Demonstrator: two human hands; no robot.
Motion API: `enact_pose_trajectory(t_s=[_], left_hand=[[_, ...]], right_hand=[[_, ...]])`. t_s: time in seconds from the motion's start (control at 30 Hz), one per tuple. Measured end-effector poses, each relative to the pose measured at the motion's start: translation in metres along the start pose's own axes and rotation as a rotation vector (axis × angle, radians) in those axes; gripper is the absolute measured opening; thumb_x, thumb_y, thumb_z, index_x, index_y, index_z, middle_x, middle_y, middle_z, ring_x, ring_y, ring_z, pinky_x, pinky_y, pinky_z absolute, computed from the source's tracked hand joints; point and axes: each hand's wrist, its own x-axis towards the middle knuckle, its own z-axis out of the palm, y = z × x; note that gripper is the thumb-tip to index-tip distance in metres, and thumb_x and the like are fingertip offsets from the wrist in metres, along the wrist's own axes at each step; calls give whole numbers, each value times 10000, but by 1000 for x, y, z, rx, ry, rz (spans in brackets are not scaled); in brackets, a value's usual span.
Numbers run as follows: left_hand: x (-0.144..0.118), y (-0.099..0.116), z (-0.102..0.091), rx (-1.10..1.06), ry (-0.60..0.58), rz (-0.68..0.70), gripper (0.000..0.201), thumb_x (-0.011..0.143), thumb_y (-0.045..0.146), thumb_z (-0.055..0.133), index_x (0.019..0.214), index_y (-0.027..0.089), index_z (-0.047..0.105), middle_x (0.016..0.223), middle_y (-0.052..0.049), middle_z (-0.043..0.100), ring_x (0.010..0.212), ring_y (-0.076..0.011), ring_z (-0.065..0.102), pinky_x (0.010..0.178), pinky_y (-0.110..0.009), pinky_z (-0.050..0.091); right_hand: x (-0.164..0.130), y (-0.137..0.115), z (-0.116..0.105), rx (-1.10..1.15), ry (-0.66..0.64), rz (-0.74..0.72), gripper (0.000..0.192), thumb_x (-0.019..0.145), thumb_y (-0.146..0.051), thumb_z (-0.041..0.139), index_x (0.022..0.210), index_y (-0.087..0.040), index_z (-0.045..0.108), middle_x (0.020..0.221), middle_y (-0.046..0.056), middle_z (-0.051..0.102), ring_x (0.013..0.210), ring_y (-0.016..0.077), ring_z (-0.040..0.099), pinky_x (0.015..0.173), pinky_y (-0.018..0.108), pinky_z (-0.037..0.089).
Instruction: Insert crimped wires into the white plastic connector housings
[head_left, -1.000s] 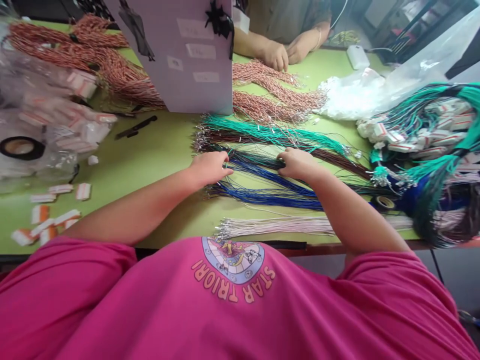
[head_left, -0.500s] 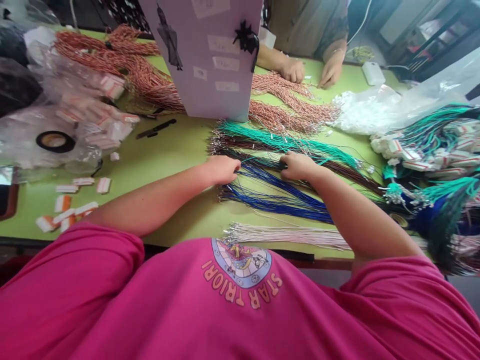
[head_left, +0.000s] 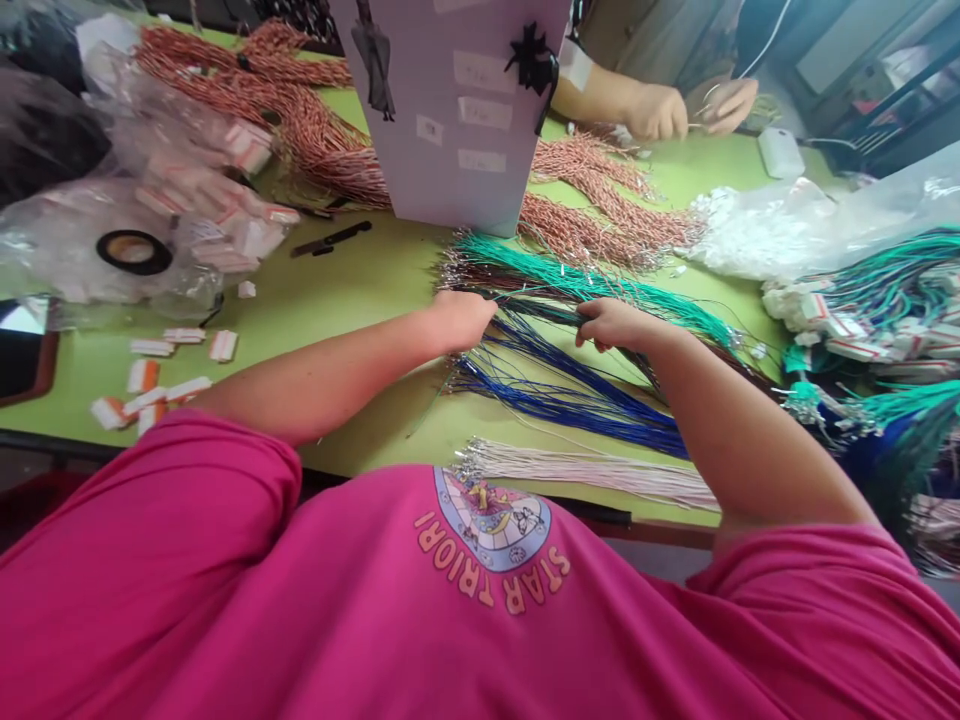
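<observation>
My left hand [head_left: 466,320] is closed around the left end of a bundle of black wires [head_left: 536,308], just above the table. My right hand [head_left: 611,325] grips the same bundle farther right, its fingers curled and partly hidden. Behind both hands lie green wires [head_left: 517,250] and dark brown wires [head_left: 487,272], laid side by side. On the near side are blue wires [head_left: 555,400], fanned out with metal-tipped ends at the left. White wires [head_left: 585,470] run along the table's front edge.
A purple-grey box [head_left: 457,150] stands behind the wires, with twisted red-white wires [head_left: 322,140] around it. At left are a tape roll [head_left: 135,252], plastic bags, a knife [head_left: 330,240] and small tape-wrapped bundles [head_left: 146,375]. A co-worker's hands [head_left: 690,108] work opposite. Wire bundles [head_left: 900,300] crowd the right.
Both my hands have lifted slightly with the black wires, which stretch between them. The co-worker's hands have risen from the table. The view has shifted a little.
</observation>
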Motion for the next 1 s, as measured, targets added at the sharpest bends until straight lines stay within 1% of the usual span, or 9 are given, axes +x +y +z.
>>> enact_pose_trajectory(t_s=[0.17,0.3,0.47,0.6,0.73,0.83,0.9,0.93,1.0], left_hand=[[0,-11,-15,-51,-28,-90,372,809,187,524,1115,175,735,1118,-168,734,1043,-335,698,867,-429,546],[5,-28,-23,2,-52,-188,342,823,238,536,1074,135,744,1037,-184,729,1023,-338,689,860,-429,540],[13,-65,-17,34,-136,-307,297,854,345,616,1003,115,733,885,-136,691,982,-287,648,857,-423,526],[-1,-78,-21,44,-102,-340,195,869,252,615,929,103,725,827,-122,669,925,-284,650,817,-462,529],[-28,-36,-28,70,157,-191,393,976,184,331,1122,118,690,1127,-213,665,1052,-348,656,844,-517,505],[-35,18,-12,36,219,223,451,1026,325,264,1266,251,638,1321,-99,639,1260,-241,572,1071,-417,433],[-27,45,11,-10,264,641,476,1006,342,343,1404,191,556,1470,-140,550,1440,-261,426,1231,-450,252],[-20,53,23,-26,279,672,528,997,366,376,1470,164,492,1544,-157,475,1495,-284,349,1260,-483,172],[-3,55,42,-80,176,502,684,965,465,447,1541,100,383,1620,-193,348,1533,-333,274,1260,-513,162]], right_hand=[[-3,5,-2,177,-109,-138,332,897,-518,563,1018,-225,662,727,18,671,515,106,438,518,262,355],[-13,7,-9,312,-80,-87,323,789,-541,688,833,-231,605,537,-60,429,475,96,360,474,255,248],[-57,7,-25,461,152,-160,409,769,-591,677,689,-236,490,548,-36,429,490,102,376,493,275,279],[-80,-1,-21,412,336,-83,362,757,-539,683,689,-237,494,579,-29,411,509,106,360,492,281,270],[-78,-6,-10,463,362,-50,318,779,-486,656,702,-238,471,570,-38,392,496,100,321,485,285,234],[-75,-9,-5,503,314,-71,297,772,-442,659,709,-234,457,556,-49,387,502,97,324,487,281,232],[-80,-11,-7,508,324,-75,266,776,-400,655,706,-224,468,556,-48,397,511,93,332,493,281,239],[-85,-11,-9,512,341,-69,250,781,-382,649,703,-219,478,556,-45,401,509,90,331,493,283,235],[-100,-8,-15,539,424,-45,231,800,-363,625,698,-217,479,550,-43,387,493,85,316,487,292,214]])
